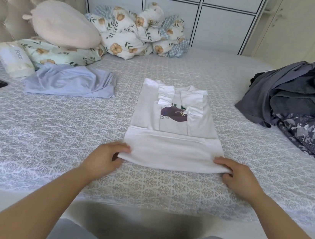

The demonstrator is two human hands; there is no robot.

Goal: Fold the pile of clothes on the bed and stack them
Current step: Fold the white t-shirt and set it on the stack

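Single head-worn wide-angle view, forward and down, close over the bed (68,147) edge.

Both arms reach forward, slightly bent. The left hand (105,157) and right hand (239,177) each pinch cloth, thumbs on top, fingers curled beneath, knuckles outward.

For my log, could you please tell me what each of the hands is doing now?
Left hand: pinches the white shirt at its near left corner.
Right hand: pinches its near right corner.
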